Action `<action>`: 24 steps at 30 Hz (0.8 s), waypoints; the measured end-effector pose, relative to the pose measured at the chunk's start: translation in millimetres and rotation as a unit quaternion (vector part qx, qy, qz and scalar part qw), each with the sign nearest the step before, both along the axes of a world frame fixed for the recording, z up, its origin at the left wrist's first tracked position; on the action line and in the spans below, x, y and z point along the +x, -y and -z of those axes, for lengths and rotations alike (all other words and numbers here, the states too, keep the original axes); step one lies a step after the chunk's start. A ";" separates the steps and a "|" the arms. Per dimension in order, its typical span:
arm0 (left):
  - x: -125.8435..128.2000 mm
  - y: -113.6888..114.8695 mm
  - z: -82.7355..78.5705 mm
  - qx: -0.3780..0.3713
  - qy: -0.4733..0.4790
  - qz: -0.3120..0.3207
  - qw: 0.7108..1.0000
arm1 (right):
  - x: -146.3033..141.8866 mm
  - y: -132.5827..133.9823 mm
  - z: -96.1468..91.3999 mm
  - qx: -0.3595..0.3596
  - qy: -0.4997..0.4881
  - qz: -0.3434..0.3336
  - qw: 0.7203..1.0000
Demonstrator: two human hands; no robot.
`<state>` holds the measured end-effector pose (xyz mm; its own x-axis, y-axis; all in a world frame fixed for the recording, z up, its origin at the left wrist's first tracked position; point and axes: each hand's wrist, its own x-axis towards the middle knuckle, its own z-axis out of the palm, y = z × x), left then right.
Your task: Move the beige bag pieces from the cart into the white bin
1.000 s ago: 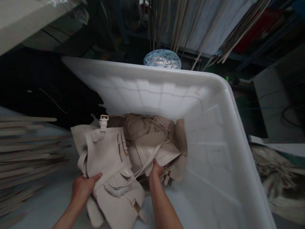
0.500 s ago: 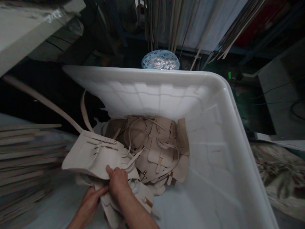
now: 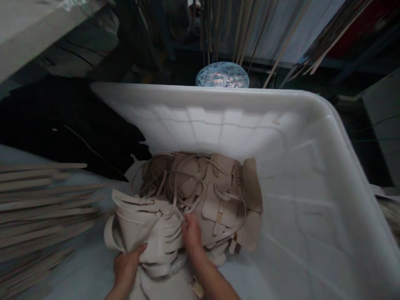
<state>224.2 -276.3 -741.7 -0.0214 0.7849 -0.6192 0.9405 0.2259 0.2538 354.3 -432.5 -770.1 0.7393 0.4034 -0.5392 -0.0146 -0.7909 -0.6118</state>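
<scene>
Currently, pale bag point(image 3: 137, 233): low in the near part of the white bin point(image 3: 296, 187), in front and to the left of the darker bag heap point(image 3: 215, 208), partly overlapping it in view; tilted, upper end with two small buckles to the far left; near end runs toward the bottom of view
Bag progress: one bag in hand, not set down; straps and tabs bunched along its right side rather than laid flat; whether any part of it is finished, cannot tell
Left hand point(image 3: 128, 266): grasping the bag's left side; thumb laid over the front face, fingers mostly hidden underneath; reads as a firm, steadying hold
Right hand point(image 3: 192, 233): at the bag's right edge by the bunched straps, just beside the heap; fingers curled in, blurred; cannot tell if a strap is pinched or only touched
Bag heap: several bags piled against the far wall; cords looped over the top; flap with a gold buckle point(image 3: 219, 217) facing up; no hand clearly gripping it
Left side: pale strips point(image 3: 43, 208) lying in rows, black cloth point(image 3: 62, 121) behind them
Beyond bin: blue stool seat point(image 3: 221, 76) just past the far rim; hanging straps point(image 3: 243, 33) behind; table point(image 3: 37, 29) corner top left
</scene>
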 end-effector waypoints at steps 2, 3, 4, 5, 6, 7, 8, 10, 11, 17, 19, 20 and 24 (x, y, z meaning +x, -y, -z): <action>10.6 -1.0 -9.7 -0.004 -0.001 -0.017 1.000 | 36.1 7.0 23.4 -0.082 0.054 0.070 0.993; 15.2 -0.7 -13.1 -0.005 0.003 -0.023 1.000 | 50.7 10.7 35.1 -0.112 0.068 0.085 0.988; 18.4 -0.4 -14.9 -0.008 0.007 -0.028 1.000 | 61.9 14.6 45.9 -0.139 0.076 0.090 0.983; 19.8 -0.3 -15.0 -0.011 0.013 -0.032 0.999 | 69.6 18.8 55.2 -0.160 0.078 0.088 0.980; 19.3 -0.5 -13.7 -0.015 0.018 -0.035 0.999 | 74.2 23.1 62.6 -0.177 0.078 0.081 0.978; 17.2 -1.1 -11.4 -0.018 0.022 -0.038 0.999 | 76.5 27.4 67.9 -0.192 0.078 0.073 0.976; 14.0 -2.0 -8.7 -0.022 0.024 -0.039 0.999 | 77.6 31.4 71.2 -0.204 0.078 0.064 0.974; 7.0 -3.8 -3.8 -0.028 0.023 -0.039 0.999 | 79.5 37.9 73.6 -0.229 0.079 0.049 0.969; 4.2 -4.5 -2.2 -0.029 0.025 -0.037 0.999 | 81.5 40.3 73.7 -0.242 0.079 0.044 0.966; 5.5 -6.0 -1.9 -0.024 0.046 -0.032 0.998 | 107.2 50.2 74.2 -0.270 0.044 0.000 0.962; 8.4 -5.4 -1.8 -0.024 0.055 -0.031 0.998 | 114.7 56.8 68.5 -0.268 0.041 -0.005 0.962; 9.7 -4.6 -2.3 -0.025 0.056 -0.031 0.998 | 117.9 61.3 62.2 -0.268 0.043 -0.004 0.962; 15.5 4.5 -16.0 -0.030 0.062 -0.043 0.997 | 122.0 86.8 7.1 -0.245 0.072 -0.015 0.967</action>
<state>239.7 -280.8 -725.8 -0.0067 0.7446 -0.6674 0.8791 0.3225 0.3510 476.3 -519.2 -777.2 0.8126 0.1473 -0.5639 0.0697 -0.9852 -0.1568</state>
